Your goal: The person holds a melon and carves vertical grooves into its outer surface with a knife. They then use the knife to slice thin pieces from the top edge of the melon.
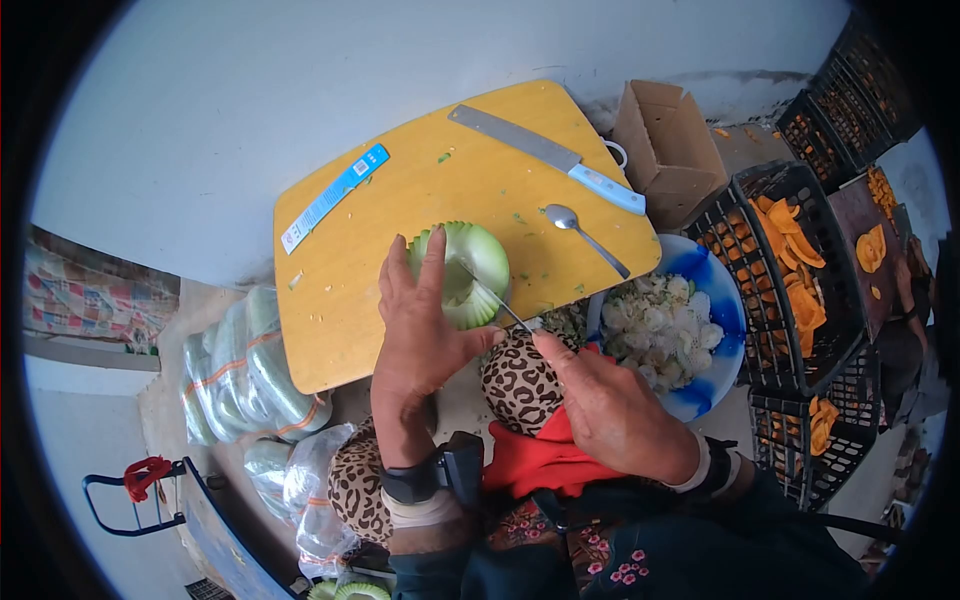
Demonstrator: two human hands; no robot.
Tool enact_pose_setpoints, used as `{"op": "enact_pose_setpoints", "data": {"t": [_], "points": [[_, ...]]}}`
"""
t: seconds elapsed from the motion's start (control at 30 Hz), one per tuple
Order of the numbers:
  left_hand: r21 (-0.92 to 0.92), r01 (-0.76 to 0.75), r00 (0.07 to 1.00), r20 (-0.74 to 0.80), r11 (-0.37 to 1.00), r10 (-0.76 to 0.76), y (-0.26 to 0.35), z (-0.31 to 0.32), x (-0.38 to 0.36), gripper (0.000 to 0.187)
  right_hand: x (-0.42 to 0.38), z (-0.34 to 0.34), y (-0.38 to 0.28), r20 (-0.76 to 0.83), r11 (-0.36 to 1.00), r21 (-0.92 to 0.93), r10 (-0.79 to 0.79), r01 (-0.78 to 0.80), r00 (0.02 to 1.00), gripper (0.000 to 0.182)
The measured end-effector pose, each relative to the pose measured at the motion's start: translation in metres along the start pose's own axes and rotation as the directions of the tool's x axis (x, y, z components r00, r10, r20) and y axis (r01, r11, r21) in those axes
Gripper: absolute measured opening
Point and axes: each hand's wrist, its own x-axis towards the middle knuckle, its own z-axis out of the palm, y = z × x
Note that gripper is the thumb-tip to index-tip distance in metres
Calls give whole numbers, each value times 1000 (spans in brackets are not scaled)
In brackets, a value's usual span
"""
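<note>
A hollowed pale green melon piece (482, 255) with a scalloped rim stands near the front edge of the yellow table (380, 230). My left hand (422, 325) lies against its left side, fingers spread over the rim and thumb at the lower right. In my right hand (615, 410) is a thin metal tool (503, 305), whose far end reaches into the melon's hollow. What shape that end has cannot be made out. A cleaver (540, 145) with a light blue handle and a metal spoon (585, 238) lie on the table.
A blue sleeve (335, 200) lies at the table's left. To the right are a blue-and-white basin (728, 330) of pale scraps, a cardboard box (665, 150) and black crates (740, 270) with orange pieces. Wrapped green melons (245, 370) lie at lower left, near a cart (215, 530).
</note>
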Motion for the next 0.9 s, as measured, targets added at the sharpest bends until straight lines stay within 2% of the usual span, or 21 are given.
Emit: {"op": "enact_pose_setpoints", "data": {"t": [0.07,0.23,0.37,0.43,0.83,0.9], "points": [[-28,24,1000,1,999,-24,1,0,0,121,0,0,1,6,1000,-4,-8,8,1000,70],[-141,17,1000,-22,990,-21,-7,2,-2,122,-1,-10,-6,60,1000,3,16,-16,998,68],[-200,39,999,-23,979,-44,-7,2,-2,123,-9,-23,-12,91,999,36,21,-24,996,59],[-198,44,999,-21,979,-49,-6,3,-2,122,-13,-28,-13,138,999,11,35,-36,990,59],[-171,23,998,-59,985,-34,-7,8,-2,125,2,-23,-14,145,995,-39,100,-95,984,62],[-169,12,998,-64,986,-23,-5,9,-2,123,6,-13,-4,88,999,-50,19,-15,996,65]]}}
